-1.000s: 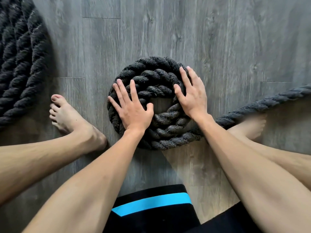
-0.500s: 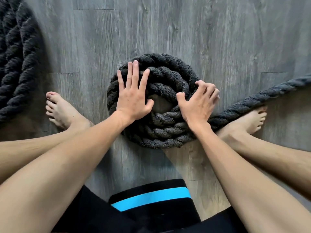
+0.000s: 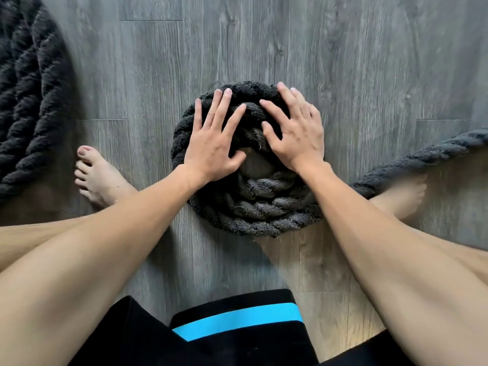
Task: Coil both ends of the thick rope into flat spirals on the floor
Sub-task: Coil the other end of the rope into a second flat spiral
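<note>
Plainly, the fingers [image 3: 223,107] of the left hand [image 3: 211,146] are straight and spread, pressing flat on the far turns of the rope coil [image 3: 264,210]. Those of the right hand [image 3: 301,138] are splayed the same way just beside them. Neither hand grips anything.

The coil lies mid-floor between the person's bare feet [image 3: 97,175], with a small patch of bare floor [image 3: 343,62] showing at its centre. From the coil's right side the loose run [image 3: 422,157] trails off toward the right edge of the floor in view. A second coil [image 3: 23,101], wider, lies at the left edge, well apart.

The rope looks thick, heavy and fuzzy: soft to the touch, probably stiff to bend, so the turns are likely to spring outward or ride up over each other. Flat palms on top seem the right hold for turning the spiral. To feed in more rope, the place to grasp would be the loose run just where it joins the coil.
</note>
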